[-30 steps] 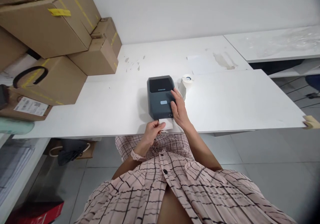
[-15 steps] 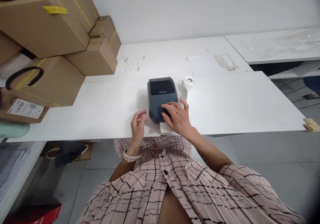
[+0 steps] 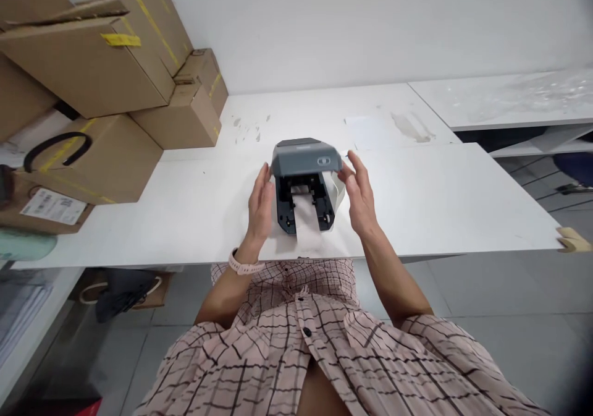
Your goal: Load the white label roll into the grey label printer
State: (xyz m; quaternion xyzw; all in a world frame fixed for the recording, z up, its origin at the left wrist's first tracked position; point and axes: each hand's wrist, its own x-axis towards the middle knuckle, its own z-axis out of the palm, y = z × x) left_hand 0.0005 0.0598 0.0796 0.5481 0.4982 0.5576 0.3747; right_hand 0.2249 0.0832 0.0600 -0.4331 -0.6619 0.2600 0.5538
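Note:
A dark grey-blue label printer (image 3: 281, 209) sits near the front edge of the white table, its lid (image 3: 303, 159) tilted up. Inside, black parts show around a white paper strip (image 3: 306, 218) that runs out of the front onto the table. My left hand (image 3: 261, 209) is at the lid's left side, fingertips against its edge. On the opposite side, my right hand (image 3: 362, 196) has its fingertips on the lid's right corner. The lid is held between both hands. Behind the printer's right side, white paper (image 3: 340, 192) shows in part.
Cardboard boxes (image 3: 152, 116) are stacked on the left of the table (image 3: 440, 199). A white sheet (image 3: 365, 131) lies toward the back. At the right corner is a tan roll (image 3: 574, 239). A dark bag (image 3: 123, 292) is below the table at left.
The printer lid has gone from closed to raised, and the paper inside now shows. My right hand has moved from the printer's top to its right side; my left hand has risen to the lid.

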